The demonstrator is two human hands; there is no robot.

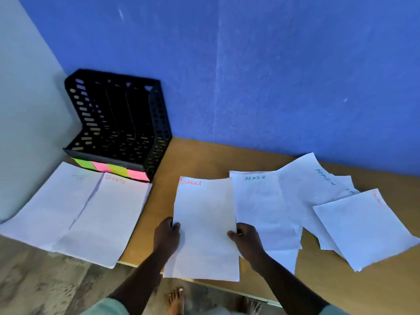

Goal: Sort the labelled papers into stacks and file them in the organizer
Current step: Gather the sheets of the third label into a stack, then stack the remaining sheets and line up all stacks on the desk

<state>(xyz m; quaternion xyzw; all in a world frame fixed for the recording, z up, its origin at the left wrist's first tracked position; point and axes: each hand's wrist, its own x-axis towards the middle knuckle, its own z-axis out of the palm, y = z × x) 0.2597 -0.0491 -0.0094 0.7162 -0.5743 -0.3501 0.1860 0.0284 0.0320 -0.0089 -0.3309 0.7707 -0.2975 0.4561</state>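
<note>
A stack of white sheets headed FINANCE point(204, 223) lies at the table's front edge. My left hand point(167, 235) grips its left side and my right hand point(246, 241) grips its right side. To the right lie loose sheets: one headed ADMIN point(259, 208), a tilted ADMIN sheet point(304, 185) and a tilted red-lettered sheet point(366, 226). At the left lie a SPORTS stack point(109, 214) and a faintly labelled stack point(52, 201). The black mesh organizer point(118, 119) stands in the back left corner, with green and pink sticky notes point(111, 168) on its front lip.
The wooden table point(197, 160) meets a blue wall at the back and a pale wall at the left. Several sheets overhang the front edge. Bare feet point(175, 301) and a patterned floor show below the table.
</note>
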